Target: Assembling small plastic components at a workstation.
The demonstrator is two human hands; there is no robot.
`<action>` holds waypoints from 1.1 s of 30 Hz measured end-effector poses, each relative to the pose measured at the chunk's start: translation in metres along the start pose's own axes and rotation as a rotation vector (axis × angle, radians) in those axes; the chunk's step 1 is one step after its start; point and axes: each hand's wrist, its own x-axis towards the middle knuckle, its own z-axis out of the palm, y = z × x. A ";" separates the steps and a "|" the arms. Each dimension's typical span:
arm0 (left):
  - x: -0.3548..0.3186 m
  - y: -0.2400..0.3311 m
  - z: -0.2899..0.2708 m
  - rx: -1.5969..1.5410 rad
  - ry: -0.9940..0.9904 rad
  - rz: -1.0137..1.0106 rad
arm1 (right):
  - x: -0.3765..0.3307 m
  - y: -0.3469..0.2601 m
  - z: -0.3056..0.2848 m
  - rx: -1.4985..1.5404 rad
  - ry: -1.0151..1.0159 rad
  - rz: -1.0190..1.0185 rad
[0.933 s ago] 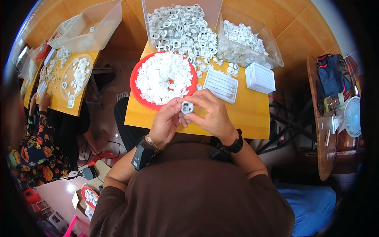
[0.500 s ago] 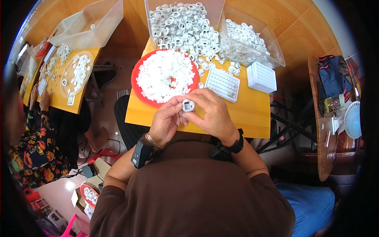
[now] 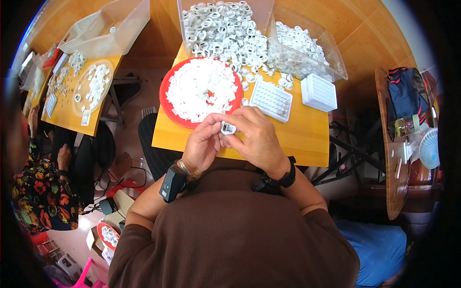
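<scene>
Between my two hands, just over the near edge of the yellow table, is a small white plastic part (image 3: 227, 128) with a dark opening. My left hand (image 3: 203, 140) pinches it from the left with thumb and fingers. From the other side my right hand (image 3: 260, 137) closes on it, index finger over the top and thumb beneath. A red round tray (image 3: 165, 102) heaped with small white pieces (image 3: 199, 86) lies just beyond my left hand. A white tray with rows of round cells (image 3: 270, 102) sits beyond my right hand.
Behind stand a clear bin of white ring-shaped parts (image 3: 221, 31) and a second clear tub (image 3: 331, 67). Loose parts (image 3: 249, 76) lie in front of them. Stacked white trays (image 3: 319, 92) stand at right. A co-worker (image 3: 45, 192) sits at another table on the left.
The white part has tilted between my fingers, its opening now turned differently. My hands stay nearly in place. The co-worker's hands have moved off their table, one down toward the lap.
</scene>
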 end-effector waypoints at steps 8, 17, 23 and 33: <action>-0.004 0.006 -0.007 0.009 -0.041 -0.015 | 0.004 -0.005 0.000 0.007 -0.063 -0.022; -0.024 0.015 -0.030 0.068 0.053 0.020 | 0.020 0.037 0.020 0.022 -0.118 0.057; -0.031 0.018 -0.038 0.045 0.105 0.058 | 0.046 0.059 0.049 -0.152 -0.276 0.058; -0.036 0.022 -0.043 0.057 0.141 0.079 | 0.039 0.070 0.035 -0.164 -0.173 0.105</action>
